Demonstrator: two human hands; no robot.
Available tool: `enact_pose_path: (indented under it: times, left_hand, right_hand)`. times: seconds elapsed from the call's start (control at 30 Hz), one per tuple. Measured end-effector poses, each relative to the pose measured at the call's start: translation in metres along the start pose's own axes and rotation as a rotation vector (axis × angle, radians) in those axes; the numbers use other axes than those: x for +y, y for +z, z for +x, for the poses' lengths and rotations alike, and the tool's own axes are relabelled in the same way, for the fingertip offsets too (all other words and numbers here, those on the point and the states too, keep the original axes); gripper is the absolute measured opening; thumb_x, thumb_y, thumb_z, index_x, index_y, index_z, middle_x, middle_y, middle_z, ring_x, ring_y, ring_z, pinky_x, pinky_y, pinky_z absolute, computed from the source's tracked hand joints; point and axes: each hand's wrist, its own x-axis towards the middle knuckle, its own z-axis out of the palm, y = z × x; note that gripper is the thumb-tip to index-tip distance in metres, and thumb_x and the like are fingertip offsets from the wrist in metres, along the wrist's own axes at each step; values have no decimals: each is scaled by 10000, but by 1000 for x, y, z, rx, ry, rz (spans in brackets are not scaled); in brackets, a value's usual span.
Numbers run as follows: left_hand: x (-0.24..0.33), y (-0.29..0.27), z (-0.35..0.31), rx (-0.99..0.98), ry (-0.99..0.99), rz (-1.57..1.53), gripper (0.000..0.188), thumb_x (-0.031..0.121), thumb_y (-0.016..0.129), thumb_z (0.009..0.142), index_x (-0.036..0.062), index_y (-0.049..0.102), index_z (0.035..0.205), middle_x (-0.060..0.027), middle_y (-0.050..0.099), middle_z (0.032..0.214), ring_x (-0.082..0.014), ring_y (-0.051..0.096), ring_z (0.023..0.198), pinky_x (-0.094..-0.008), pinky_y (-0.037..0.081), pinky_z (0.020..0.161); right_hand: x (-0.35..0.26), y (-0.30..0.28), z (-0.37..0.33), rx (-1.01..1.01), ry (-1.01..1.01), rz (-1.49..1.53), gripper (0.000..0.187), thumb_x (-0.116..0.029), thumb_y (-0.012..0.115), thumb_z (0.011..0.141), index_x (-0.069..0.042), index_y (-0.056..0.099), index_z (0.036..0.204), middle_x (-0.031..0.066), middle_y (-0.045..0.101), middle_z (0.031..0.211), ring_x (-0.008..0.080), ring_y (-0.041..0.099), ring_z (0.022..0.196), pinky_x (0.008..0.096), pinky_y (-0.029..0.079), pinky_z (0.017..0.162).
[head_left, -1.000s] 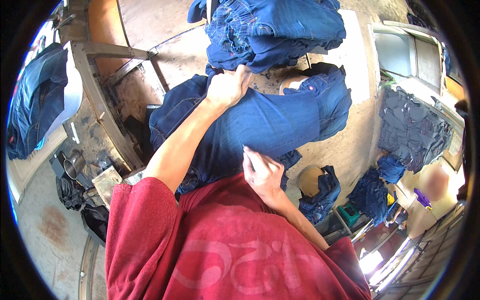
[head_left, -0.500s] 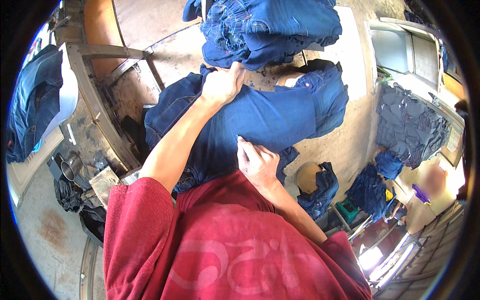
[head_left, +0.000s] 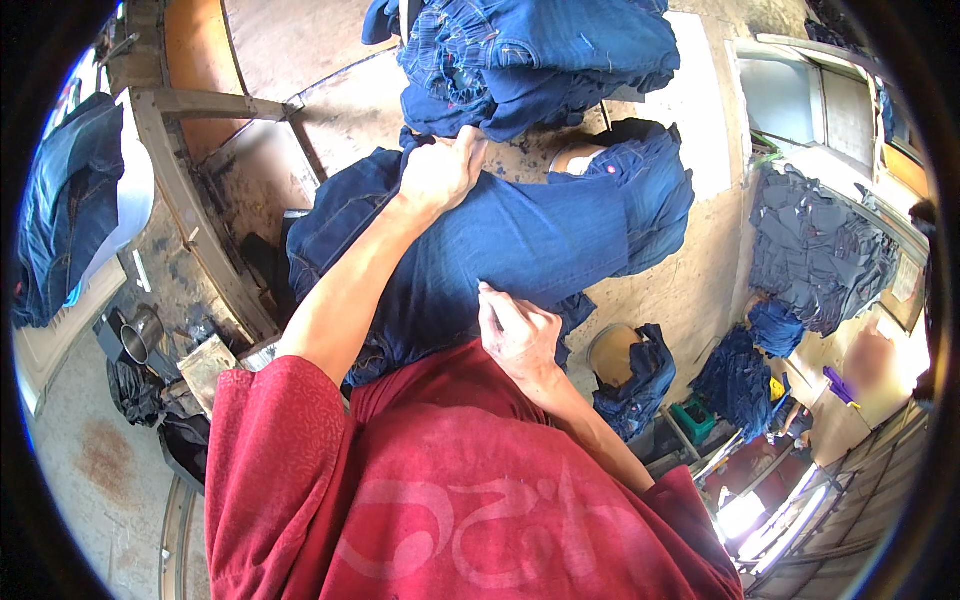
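A pair of blue denim jeans (head_left: 520, 235) lies stretched across in front of me, one leg running out to the right over a rounded support. My left hand (head_left: 440, 175) is closed at the far edge of the jeans, gripping the cloth there. On the near side my right hand (head_left: 520, 335) is closed in a pinch, its fingertips against the denim. Whatever it may hold between the fingers is too small or hidden to make out. Beyond my left hand rises a stack of folded jeans (head_left: 560, 60) with gathered waistbands.
Denim hangs over a pale curved panel (head_left: 135, 200) at the far left. A round-topped stool (head_left: 612, 355) with denim draped on it stands at the right. Further right lie a dark grey garment pile (head_left: 820, 245), more denim (head_left: 735, 375) and a green crate (head_left: 693, 422). A wooden frame (head_left: 190, 215) borders the left.
My right hand has slid slightly nearer to me along the jeans. My left hand keeps its grip at the far edge, and the jeans lie almost the same.
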Motion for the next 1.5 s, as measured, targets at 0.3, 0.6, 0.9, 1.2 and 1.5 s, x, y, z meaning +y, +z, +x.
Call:
enact_pose_path:
  times: [0.3,0.6,0.9,1.2,1.5]
  left_hand:
    - [1,-1,2,-48,-8,-32,262,380,622,1117,137,643,1213,-239,732,727,-449,748,669,-560,588,636]
    - [90,-129,-122,140,54,160,268,281,922,851,122,727,941,-52,711,1023,-303,660,913,-433,516,832]
    - [79,-85,-200,143,-18,238,138,160,814,937,93,744,1036,-61,709,1027,-286,647,957,-409,514,864]
    - [152,-107,-191,291,-162,67,154,130,782,987,44,704,1088,-120,703,1041,-344,661,885,-444,554,846]
    - [175,-92,-169,-172,-902,-1053,290,206,813,1014,-23,739,1176,-25,734,860,-83,577,665,-270,456,579]
  right_hand:
    - [-5,-11,7,0,118,104,154,-115,813,964,-109,788,1115,55,806,831,226,776,655,348,607,601]
    - [23,-15,8,-12,128,117,348,-327,896,906,-114,729,1125,56,767,980,279,707,886,425,536,810]
    - [39,1,7,-51,-102,-113,148,-184,810,931,-135,689,1001,40,738,891,275,720,822,436,578,732]
    - [49,-37,-11,-96,206,457,190,-225,753,1057,-45,723,1106,173,788,937,355,780,856,419,591,745]
    - [54,-57,-10,-253,214,695,248,-210,736,1075,35,741,1106,198,788,971,239,760,848,370,579,778]
